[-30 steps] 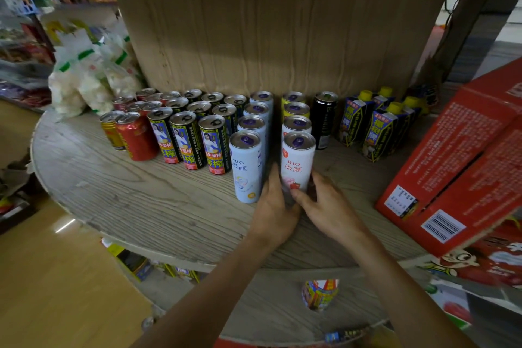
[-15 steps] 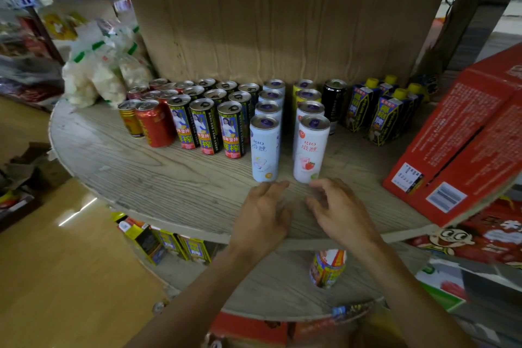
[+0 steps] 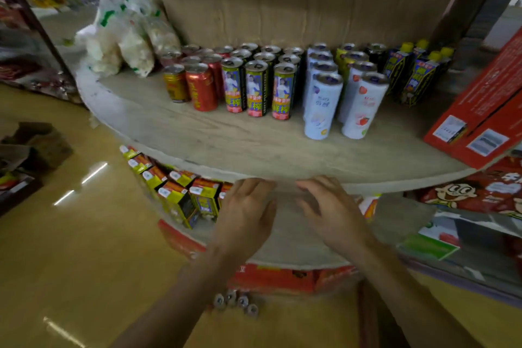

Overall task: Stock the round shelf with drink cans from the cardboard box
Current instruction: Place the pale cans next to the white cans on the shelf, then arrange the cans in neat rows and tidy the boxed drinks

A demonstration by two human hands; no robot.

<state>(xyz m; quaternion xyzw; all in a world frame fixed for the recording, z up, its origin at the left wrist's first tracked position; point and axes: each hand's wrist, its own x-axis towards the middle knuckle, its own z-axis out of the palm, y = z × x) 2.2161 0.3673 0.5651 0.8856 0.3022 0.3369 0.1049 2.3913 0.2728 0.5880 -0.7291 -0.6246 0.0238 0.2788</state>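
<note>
Left hand: our left hand hangs empty with its fingers loosely spread, just off the front rim of the round shelf.
Right hand: our right hand is empty and relaxed too. It is beside the left one, close but not touching.
Stocked cans: the white cans stand upright at the head of their rows, well back from the rim, with bare wood in front of them.
Next cans: a small cluster of can tops shows low in the view, by our left forearm. We judge these to be the supply, but the blur hides any walls of the cardboard box.
Direction: the supply lies below both hands and back toward us, while the shelf lies ahead of the hands.
Axis: the tops face up, so we take these cans to be standing with their long axis vertical.
Nearer hand: the left, we judge, since the cluster sits on its side.
Coming move: we reckon the hands must drop and turn downward to take a can from above.
</note>
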